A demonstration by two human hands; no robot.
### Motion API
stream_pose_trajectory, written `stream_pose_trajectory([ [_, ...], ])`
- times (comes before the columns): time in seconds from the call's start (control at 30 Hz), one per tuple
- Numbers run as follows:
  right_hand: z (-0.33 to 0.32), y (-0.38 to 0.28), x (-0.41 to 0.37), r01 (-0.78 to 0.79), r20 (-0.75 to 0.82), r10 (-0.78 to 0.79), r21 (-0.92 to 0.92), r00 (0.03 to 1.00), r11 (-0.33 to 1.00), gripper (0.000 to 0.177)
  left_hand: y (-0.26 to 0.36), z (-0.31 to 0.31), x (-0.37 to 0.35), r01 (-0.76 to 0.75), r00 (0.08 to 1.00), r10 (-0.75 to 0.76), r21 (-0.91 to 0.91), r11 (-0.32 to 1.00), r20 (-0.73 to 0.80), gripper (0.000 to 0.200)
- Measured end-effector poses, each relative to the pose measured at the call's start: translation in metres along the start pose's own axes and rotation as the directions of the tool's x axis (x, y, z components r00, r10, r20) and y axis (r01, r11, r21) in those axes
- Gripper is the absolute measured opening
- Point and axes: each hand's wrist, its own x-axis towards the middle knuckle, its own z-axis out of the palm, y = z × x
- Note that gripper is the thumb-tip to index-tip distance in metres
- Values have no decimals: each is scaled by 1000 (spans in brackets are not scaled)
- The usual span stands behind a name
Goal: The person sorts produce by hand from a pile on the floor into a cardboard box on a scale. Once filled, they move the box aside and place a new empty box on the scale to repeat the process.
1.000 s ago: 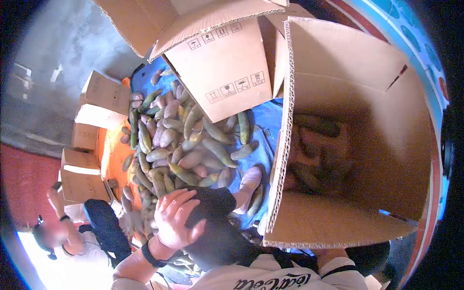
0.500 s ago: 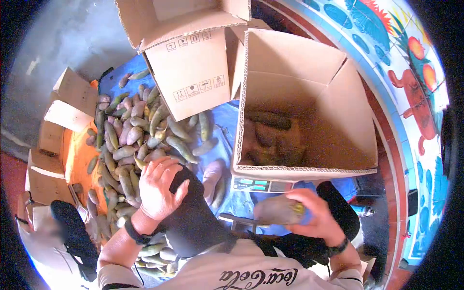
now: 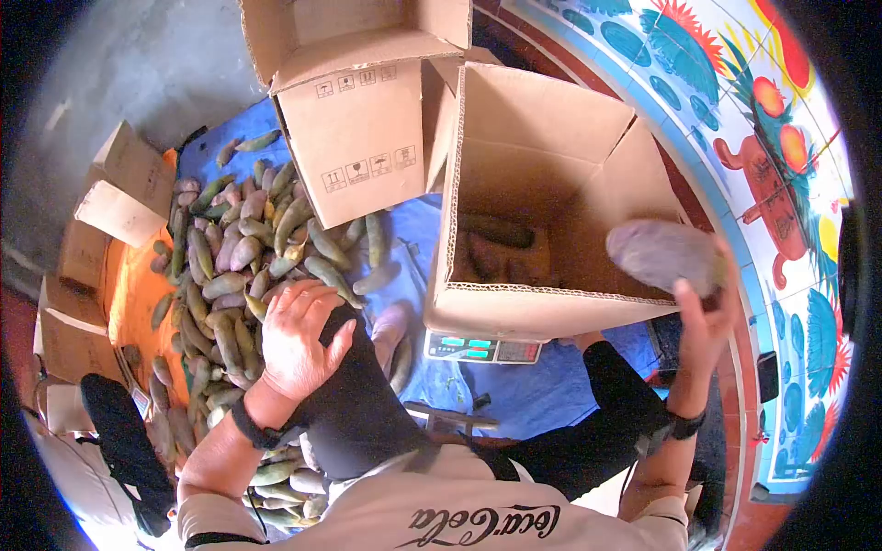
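Note:
My right hand holds a purplish oblong fruit raised at the right rim of an open cardboard box. The box stands on a scale and has several fruits lying at its bottom. My left hand rests flat on my left knee in dark trousers and holds nothing. Just beyond that hand lies a pile of green and purplish fruits on a blue sheet.
A second open cardboard box stands behind the pile. Folded boxes are stacked at the left on an orange sheet. Another person's dark-clad leg is at the lower left. A painted tiled wall runs along the right.
My right hand has lifted the fruit from in front of my chest up and right to the box's rim. My left hand has stayed on my knee.

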Motion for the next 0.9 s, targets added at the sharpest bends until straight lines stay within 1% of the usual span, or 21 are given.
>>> stream_pose_trajectory([
  [0.03, 7, 5, 2, 14, 119, 5, -157, 993, 987, 45, -1, -1, -1, 4, 1000, -4, 2, 1000, -1, 24],
  [0.07, 11, 13, 3, 12, 126, 8, -155, 992, 988, 45, -1, -1, -2, 10, 1000, -10, 4, 1000, 0, 24],
  [0.13, 13, 31, 5, 69, 290, -11, -192, 957, 979, 30, -2, -3, -3, 21, 1000, -21, 4, 1000, 8, 24],
  [0.17, 10, 32, 12, 2, 258, 39, -156, 965, 988, 19, -2, -4, -4, 22, 1000, -22, 2, 1000, 13, 24],
  [0.23, 11, 24, 17, -101, 175, 94, 35, 980, 994, 14, -2, -5, -4, 22, 999, -23, 25, 999, 35, 25],
  [0.27, 19, 12, 17, -81, 103, 83, -26, 991, 996, 13, -2, -6, -4, 22, 999, -24, 32, 999, 33, 25],
  [0.3, 22, 5, 11, -92, 107, 94, -29, 990, 995, 13, -2, -6, -4, 23, 999, -24, 39, 999, 31, 26],
  [0.33, 24, -1, 3, 103, 84, -90, -159, 992, 982, 13, -2, -6, -4, 18, 999, -19, 31, 999, 34, 26],
  [0.37, 27, -7, -7, 287, 89, -273, -286, 958, 914, 14, -2, -7, -4, 23, 999, -24, 31, 999, 43, 26],
  [0.4, 30, -15, -20, 356, 95, -343, -206, 934, 912, 14, -1, -8, -4, 31, 999, -32, 28, 999, 43, 25],
  [0.43, 31, -29, -27, 367, 203, -337, -138, 920, 920, 18, 0, -9, -5, 38, 998, -39, 26, 999, 44, 25],
  [0.47, 27, -35, -33, 436, 386, -344, -181, 856, 882, 21, 0, -9, -5, 40, 998, -41, 25, 999, 56, 25],
  [0.5, 26, -36, -39, 486, 534, -339, -159, 775, 859, 20, 0, -9, -5, 42, 998, -43, 28, 999, 55, 25],
  [0.57, 44, -29, -52, 599, 537, -502, -8, 678, 801, 24, 0, -9, -4, 45, 997, -47, 32, 998, 60, 25],
  [0.63, 57, -21, -59, 606, 521, -500, -41, 692, 795, 28, 0, -9, -4, 41, 997, -43, 39, 998, 62, 25],
  [0.67, 58, -16, -63, 623, 502, -518, -55, 693, 780, 25, 0, -10, -4, 45, 997, -48, 45, 998, 68, 25],
  [0.7, 59, -15, -63, 619, 503, -518, -45, 692, 784, 25, 0, -9, -3, 40, 997, -42, 34, 999, 60, 25],
  [0.8, 60, -12, -67, 636, 478, -526, -94, 703, 766, 23, 2, -7, 0, 34, 998, -34, 15, 999, 43, 25],
  [0.83, 55, -8, -69, 651, 468, -527, -149, 710, 745, 25, 3, -6, 0, 21, 999, -21, -1, 1000, 26, 25],
  [0.9, 54, -8, -62, 636, 421, -496, -322, 760, 701, 28, 2, -4, 0, 4, 1000, -4, -19, 1000, 8, 24],
])
